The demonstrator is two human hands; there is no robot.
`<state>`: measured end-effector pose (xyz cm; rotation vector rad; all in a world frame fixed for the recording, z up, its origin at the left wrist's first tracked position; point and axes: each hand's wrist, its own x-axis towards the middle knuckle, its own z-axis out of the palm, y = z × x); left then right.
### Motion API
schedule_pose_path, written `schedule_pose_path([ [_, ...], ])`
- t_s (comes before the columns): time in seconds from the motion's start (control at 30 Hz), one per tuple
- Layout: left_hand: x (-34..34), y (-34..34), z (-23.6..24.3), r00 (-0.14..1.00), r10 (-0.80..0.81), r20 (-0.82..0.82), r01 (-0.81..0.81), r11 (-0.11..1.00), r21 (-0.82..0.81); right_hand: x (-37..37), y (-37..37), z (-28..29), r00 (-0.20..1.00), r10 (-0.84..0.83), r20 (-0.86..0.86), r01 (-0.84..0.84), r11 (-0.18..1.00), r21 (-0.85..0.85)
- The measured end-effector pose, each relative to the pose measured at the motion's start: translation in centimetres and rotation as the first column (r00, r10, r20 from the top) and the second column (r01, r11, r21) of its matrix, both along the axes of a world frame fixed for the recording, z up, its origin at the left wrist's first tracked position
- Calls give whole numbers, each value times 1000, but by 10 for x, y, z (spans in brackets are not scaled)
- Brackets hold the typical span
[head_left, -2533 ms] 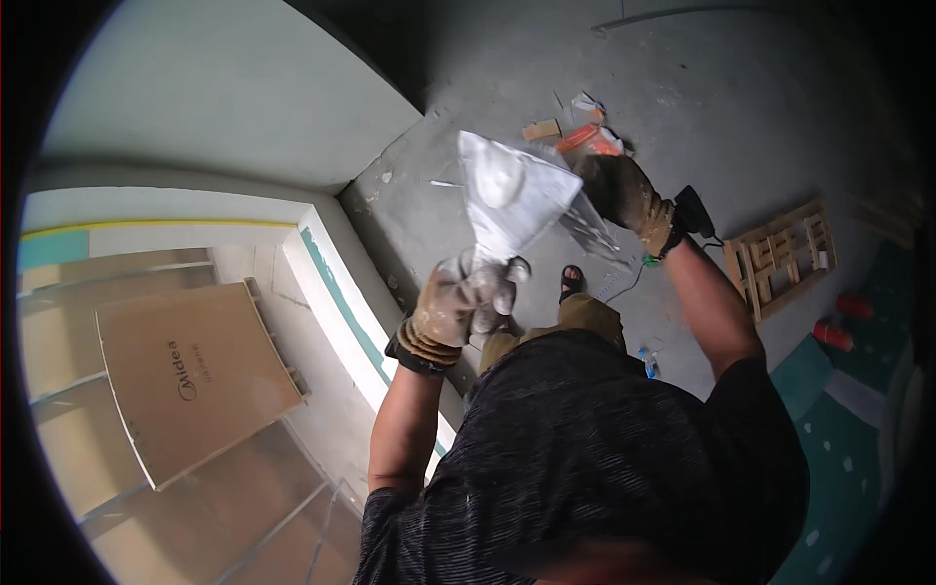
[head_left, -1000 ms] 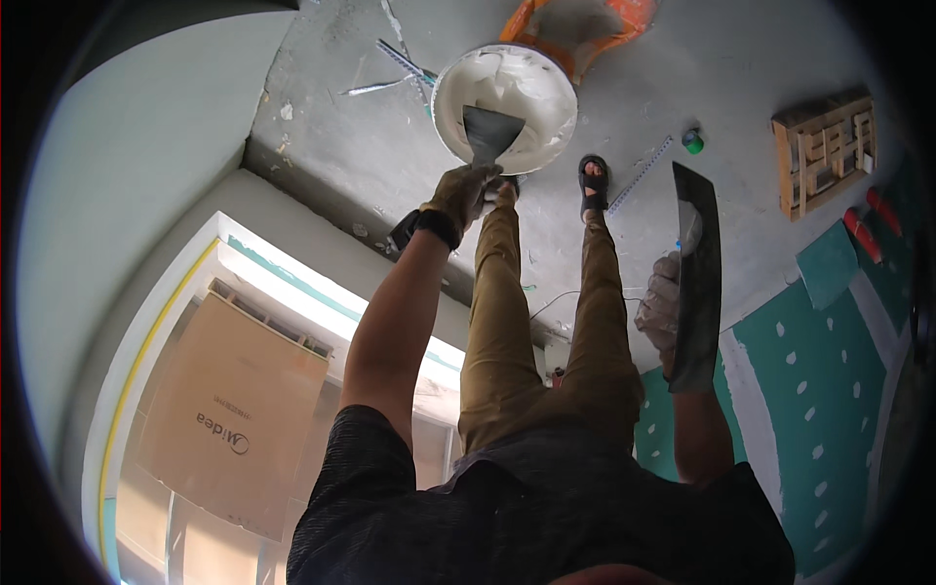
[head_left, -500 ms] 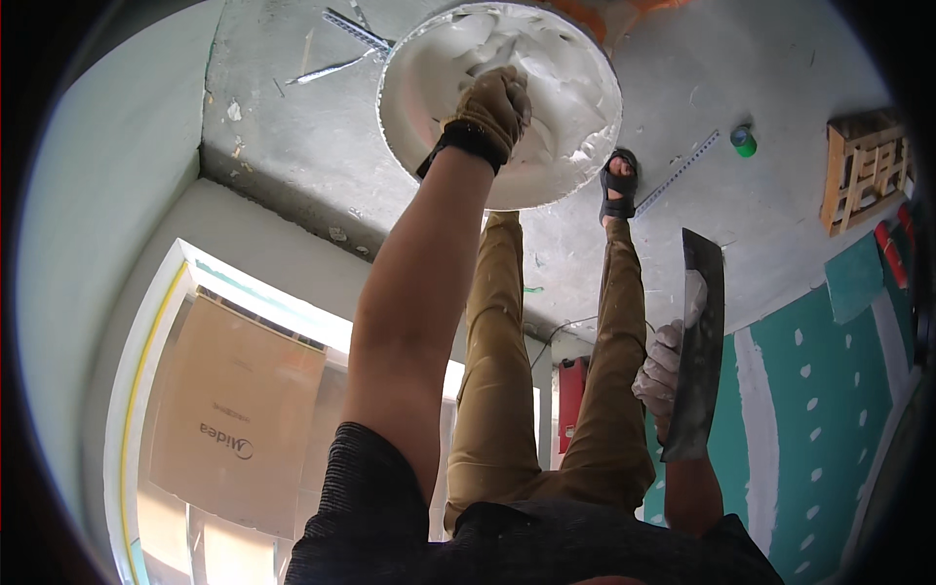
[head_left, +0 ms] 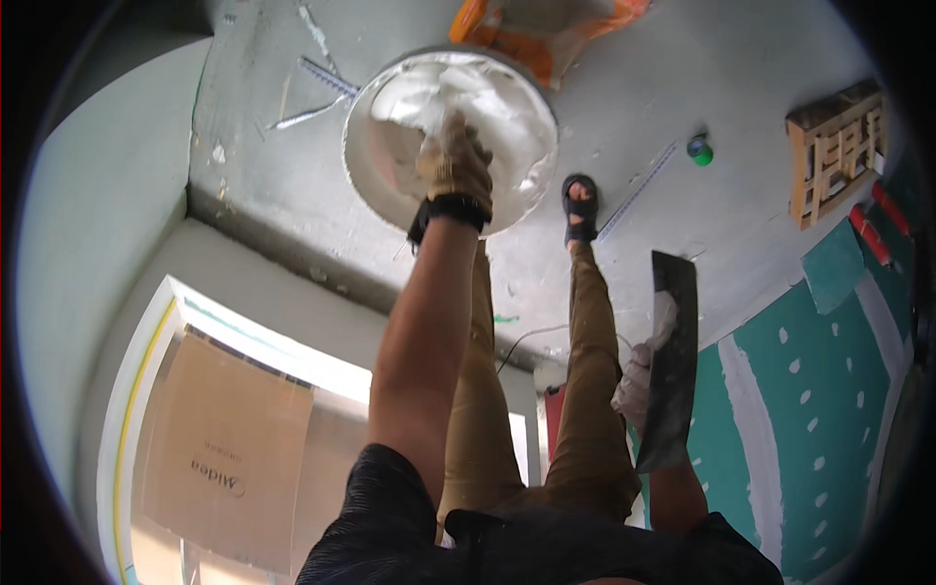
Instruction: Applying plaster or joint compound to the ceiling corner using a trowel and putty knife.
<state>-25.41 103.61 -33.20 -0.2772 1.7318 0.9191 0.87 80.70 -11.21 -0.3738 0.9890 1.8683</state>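
Note:
My gloved left hand [head_left: 453, 161] is closed on a putty knife and reaches over a round white bucket [head_left: 366, 146]; the knife's blade is mostly hidden behind the hand and among the white paste [head_left: 492, 97] inside. My gloved right hand [head_left: 636, 375] grips a wide, dark steel trowel blade [head_left: 673, 361] by its back, held upright beside my right leg, with some white paste on its handle side. My sandalled right foot [head_left: 580, 207] stands just right of the bucket.
An orange bag [head_left: 541, 54] lies beyond the bucket. On the right are a wooden pallet [head_left: 829, 156], a green can [head_left: 700, 149], a metal strip [head_left: 634, 195], red cylinders [head_left: 868, 234] and green boards [head_left: 804, 419]. A cardboard panel [head_left: 224, 419] fills an opening at lower left.
Earlier both hands were raised with the tools. My left hand has since taken the putty knife down into the bucket; in the last half second it and the bucket shifted lower-left in view.

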Motion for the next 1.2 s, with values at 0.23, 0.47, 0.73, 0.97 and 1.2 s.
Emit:
schedule_pose_path([
  [0.23,7,-38,22,998,60,-17,-58,997,58,26,-12,-9,980,198,15,-197,979,-60],
  [0.47,14,-93,98,990,-124,-74,134,980,145,71,12,-28,953,301,-18,-298,948,111],
  [0.73,9,-160,233,494,-415,-764,739,663,118,-10,113,-50,744,538,396,-650,720,245],
  [0.97,-54,-242,256,60,-70,-996,764,645,0,-130,71,-10,422,587,691,-895,393,212],
  [1.2,-143,-350,254,-214,-197,-957,681,672,-291,-163,4,31,68,453,889,-998,16,68],
])
